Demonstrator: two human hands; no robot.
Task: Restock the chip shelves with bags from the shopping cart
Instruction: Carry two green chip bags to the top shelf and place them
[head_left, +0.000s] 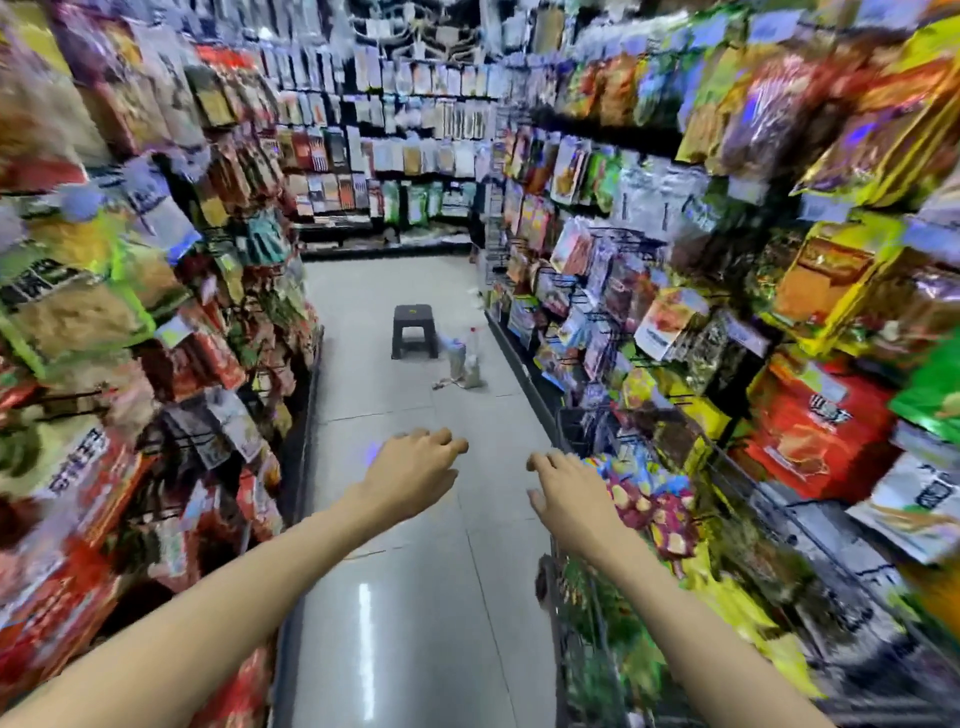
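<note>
You stand in a narrow shop aisle, grey tile floor (415, 597) ahead, packed snack shelves (810, 291) on both sides. Your left hand (410, 470) and right hand (569, 491) reach forward, fingers loose, holding nothing. The shopping cart (576, 613) sits along the right shelves; its bright chip bags (649, 499) lie just beside your right hand. A hasty grab could snag hanging packets nearby.
</note>
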